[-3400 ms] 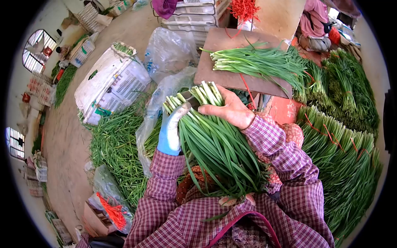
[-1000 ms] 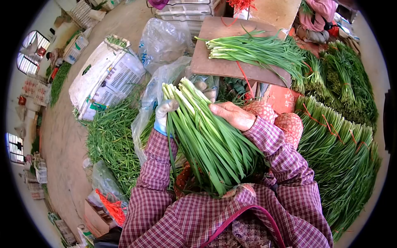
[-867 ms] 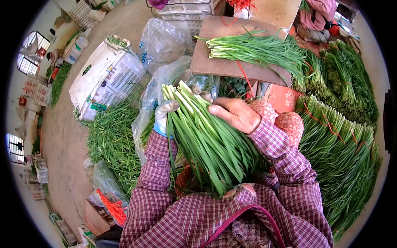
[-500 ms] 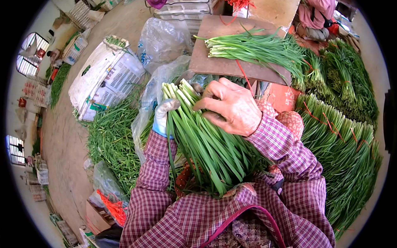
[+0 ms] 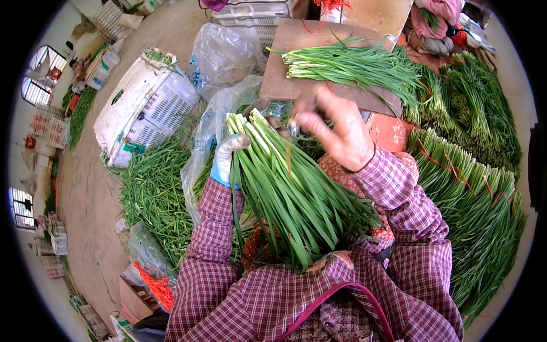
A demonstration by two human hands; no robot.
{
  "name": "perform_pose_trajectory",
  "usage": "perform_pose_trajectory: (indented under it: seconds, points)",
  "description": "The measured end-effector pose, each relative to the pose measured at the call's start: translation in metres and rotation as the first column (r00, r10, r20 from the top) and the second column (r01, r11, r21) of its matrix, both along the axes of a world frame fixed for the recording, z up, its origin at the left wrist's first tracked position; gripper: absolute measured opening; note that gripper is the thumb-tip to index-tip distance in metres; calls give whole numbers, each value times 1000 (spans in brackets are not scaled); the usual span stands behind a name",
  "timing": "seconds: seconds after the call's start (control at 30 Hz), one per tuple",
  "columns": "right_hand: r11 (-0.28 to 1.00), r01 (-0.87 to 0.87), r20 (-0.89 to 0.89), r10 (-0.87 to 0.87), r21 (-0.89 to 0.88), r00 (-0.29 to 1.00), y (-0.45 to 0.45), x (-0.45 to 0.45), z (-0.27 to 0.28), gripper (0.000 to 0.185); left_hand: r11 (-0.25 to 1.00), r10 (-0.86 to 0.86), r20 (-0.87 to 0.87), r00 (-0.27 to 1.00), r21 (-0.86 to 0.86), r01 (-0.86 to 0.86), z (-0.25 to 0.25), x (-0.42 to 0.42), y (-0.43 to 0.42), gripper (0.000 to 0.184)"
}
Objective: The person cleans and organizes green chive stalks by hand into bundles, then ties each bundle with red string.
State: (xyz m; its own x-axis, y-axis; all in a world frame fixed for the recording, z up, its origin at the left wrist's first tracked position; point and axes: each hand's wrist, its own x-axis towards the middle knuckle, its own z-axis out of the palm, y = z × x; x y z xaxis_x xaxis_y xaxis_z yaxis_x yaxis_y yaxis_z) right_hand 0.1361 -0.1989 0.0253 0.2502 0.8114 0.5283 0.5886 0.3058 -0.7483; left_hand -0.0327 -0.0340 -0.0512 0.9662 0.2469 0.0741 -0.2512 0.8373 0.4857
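Note:
My left hand (image 5: 228, 157), in a white and blue glove, is wrapped round a bunch of long green stalks (image 5: 296, 199). The pale cut ends point up and away, and the leaves hang over my lap. My bare right hand (image 5: 336, 128) is raised to the right of the pale ends, clear of the bunch. Its thumb and forefinger are pinched, blurred by motion, and a thin brownish strand hangs below them. Beyond it, a loose bundle of stalks (image 5: 342, 64) lies on a brown board (image 5: 279, 85).
Tied bundles (image 5: 467, 228) are stacked at the right. Loose greens (image 5: 156, 199) lie on the floor at the left, beside a white crate (image 5: 154, 111) and clear plastic bags (image 5: 222, 57). Red ties (image 5: 155, 285) are at the lower left. Another person (image 5: 436, 25) sits at the upper right.
My right hand has left the bunch and risen to the right, a thin strand now at its fingers. My left hand keeps its hold on the stalks.

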Motion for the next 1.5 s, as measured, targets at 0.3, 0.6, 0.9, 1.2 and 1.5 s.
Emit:
perform_pose_trajectory:
  seconds: [0.3, 0.6, 0.9, 1.2, 1.5]
  points:
    - [996, -69, 763, 83, -50, 641, 3, -13, -5, 18, 1000, -1, -64, 998, -19, 0, -2, -2, 1, 58]
    - [994, -101, 300, 85, 38, 950, 12, -1, 1, 15, 983, 171, -204, 964, 108, -152, -14, -2, 5, 54]
    - [986, -127, 774, 167, -112, 611, 2, -4, -6, 19, 989, 136, -225, 965, 86, -120, 4, 6, -6, 45]
    - [965, -242, 188, 258, -104, 948, 14, -2, -3, 18, 969, 228, -305, 924, 167, -184, -52, 2, 29, 24]
    - [940, -175, -295, 85, -293, 952, 27, -11, 7, 25, 977, 105, -234, 967, 204, -56, 7, 7, -8, 46]
